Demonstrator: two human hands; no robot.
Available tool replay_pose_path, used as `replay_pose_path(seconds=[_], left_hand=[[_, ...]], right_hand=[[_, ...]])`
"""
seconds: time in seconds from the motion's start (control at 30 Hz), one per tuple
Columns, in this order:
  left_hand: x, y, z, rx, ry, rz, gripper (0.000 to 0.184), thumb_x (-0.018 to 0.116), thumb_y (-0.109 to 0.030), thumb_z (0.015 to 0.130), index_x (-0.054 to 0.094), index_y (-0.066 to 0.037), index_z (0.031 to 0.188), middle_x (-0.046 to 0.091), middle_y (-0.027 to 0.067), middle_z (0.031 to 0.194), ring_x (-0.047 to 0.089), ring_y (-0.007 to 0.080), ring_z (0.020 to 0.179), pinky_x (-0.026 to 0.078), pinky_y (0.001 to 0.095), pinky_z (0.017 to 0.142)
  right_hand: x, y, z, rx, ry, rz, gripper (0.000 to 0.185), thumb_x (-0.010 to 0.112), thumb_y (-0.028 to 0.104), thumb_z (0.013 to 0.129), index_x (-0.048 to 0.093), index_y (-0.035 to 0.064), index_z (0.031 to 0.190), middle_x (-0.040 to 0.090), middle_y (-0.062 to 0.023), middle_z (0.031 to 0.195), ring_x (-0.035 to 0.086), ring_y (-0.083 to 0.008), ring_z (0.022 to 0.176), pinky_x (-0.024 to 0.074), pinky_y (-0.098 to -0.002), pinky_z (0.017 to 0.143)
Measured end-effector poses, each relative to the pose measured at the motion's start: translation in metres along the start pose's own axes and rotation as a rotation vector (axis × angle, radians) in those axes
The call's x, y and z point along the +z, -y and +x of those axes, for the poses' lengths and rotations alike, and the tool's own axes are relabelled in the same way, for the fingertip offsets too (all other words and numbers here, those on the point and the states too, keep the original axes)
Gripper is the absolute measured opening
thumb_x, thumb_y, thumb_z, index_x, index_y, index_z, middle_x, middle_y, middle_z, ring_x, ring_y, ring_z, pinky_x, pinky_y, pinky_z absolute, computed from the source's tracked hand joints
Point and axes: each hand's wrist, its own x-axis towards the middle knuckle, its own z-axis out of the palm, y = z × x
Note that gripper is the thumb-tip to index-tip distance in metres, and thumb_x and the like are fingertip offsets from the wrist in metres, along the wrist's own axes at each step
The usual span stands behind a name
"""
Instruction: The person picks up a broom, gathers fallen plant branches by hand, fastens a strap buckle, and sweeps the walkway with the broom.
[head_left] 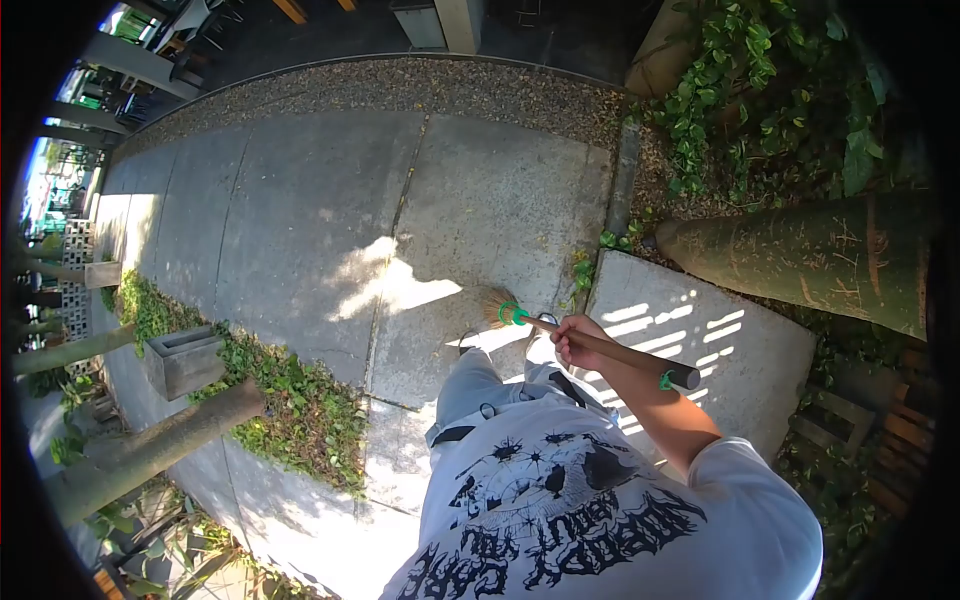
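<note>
Gripping the broom [635, 359] low, the right hand [577, 342] seemingly steadied its bristles [497, 309] toward ten o'clock, left hand's fingers unseen, unreadable!

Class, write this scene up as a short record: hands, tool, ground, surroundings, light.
Right hand: right hand closed around the broom handle
Left hand: not in view
Tool: broom with green binding, bristles pointing away from the body; floor contact unclear
Ground: concrete paving, edged by a gravel strip
Surroundings: thick trunk at the picture's right
Light: sunlit patches among shade
</note>
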Motion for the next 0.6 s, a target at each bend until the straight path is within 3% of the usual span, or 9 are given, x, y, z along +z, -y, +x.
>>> replay_pose_path(seconds=[0.6], left_hand=[[0.019,0.044,0.003,-0.035,0.078,-0.015,0.046,0.059,-0.034,0.101,0.059,-0.002,0.134,0.068,0.0096,0.126,0.063,0.0232,0.106,0.046,0.0390,0.099]], right_hand=[[0.000,-0.029,-0.004,-0.092,-0.084,-0.083,0.011,0.054,0.013,0.087,0.053,0.0031,0.082,0.061,-0.0041,0.069,0.061,-0.0111,0.051,0.0561,-0.0274,0.049]])
